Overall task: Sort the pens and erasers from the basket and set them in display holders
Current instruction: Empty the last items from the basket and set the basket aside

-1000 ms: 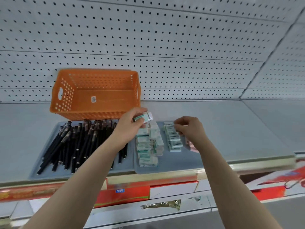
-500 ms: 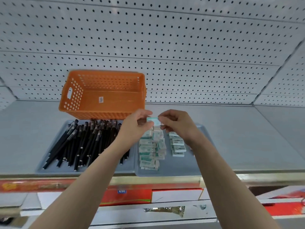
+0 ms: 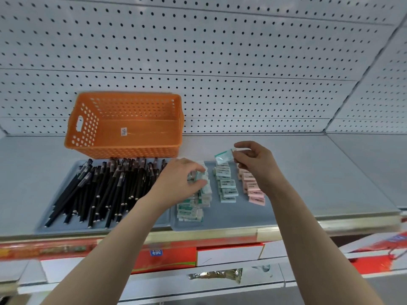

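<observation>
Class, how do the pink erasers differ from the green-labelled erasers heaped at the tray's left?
The pink erasers are pink; the green-labelled erasers are white with green print. The pink erasers lie in one neat row; the green-labelled erasers form a loose heap. Both are small blocks on one grey tray.

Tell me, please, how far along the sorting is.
Done: the orange basket looks empty, the pens lie together, the middle row and pink row are lined up. In hand: the right hand holds a green eraser, the left hand grips a second eraser. Left: the jumbled pile needs arranging.
</observation>
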The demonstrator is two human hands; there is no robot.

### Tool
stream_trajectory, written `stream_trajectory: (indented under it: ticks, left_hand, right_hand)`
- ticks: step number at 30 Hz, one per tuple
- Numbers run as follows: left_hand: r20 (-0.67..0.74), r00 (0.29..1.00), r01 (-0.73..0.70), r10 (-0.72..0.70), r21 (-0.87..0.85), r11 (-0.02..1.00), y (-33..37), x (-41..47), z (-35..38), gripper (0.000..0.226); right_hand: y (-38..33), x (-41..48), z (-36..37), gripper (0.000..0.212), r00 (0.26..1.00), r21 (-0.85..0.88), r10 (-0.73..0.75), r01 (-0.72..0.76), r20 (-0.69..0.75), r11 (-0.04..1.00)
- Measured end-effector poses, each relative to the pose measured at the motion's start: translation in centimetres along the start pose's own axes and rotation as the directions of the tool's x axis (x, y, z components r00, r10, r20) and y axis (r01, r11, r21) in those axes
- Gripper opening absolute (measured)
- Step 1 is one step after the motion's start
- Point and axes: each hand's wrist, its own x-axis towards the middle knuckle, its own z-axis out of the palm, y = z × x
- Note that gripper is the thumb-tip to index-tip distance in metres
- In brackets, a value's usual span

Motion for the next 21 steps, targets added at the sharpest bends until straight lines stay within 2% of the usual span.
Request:
stream_trajectory:
  ticks: [7,13,18,21]
  left_hand:
    - [-0.091,0.993,0.076,-0.070,0.062,0.995,0.3,0.0,0.9,0.035]
    - [-0.238,0.961,0.169,-0.143,0.092,0.981,-1.9,-1.9,0.1,0.020]
    - [-0.263,0.943,0.238,-0.203,0.110,0.965,-2.9,-3.5,-1.0,0.019]
    - [-0.244,0.945,0.249,-0.216,0.114,0.962,-2.9,-3.9,-1.2,0.022]
  right_hand:
    - [-0.1,-0.1,-0.4,0.016,1.000,0.021,-0.009,0.009,0.021,1.000]
    - [-0.5,0.1,1.1,0.014,0.994,0.000,-0.038,0.038,0.099,0.999]
    - [-0.9,1.2,4.7,0.013,0.977,-0.178,-0.084,0.120,0.197,0.977]
    - [-1.1,2.0,6.5,0.014,0.958,-0.339,-0.109,0.198,0.265,0.920]
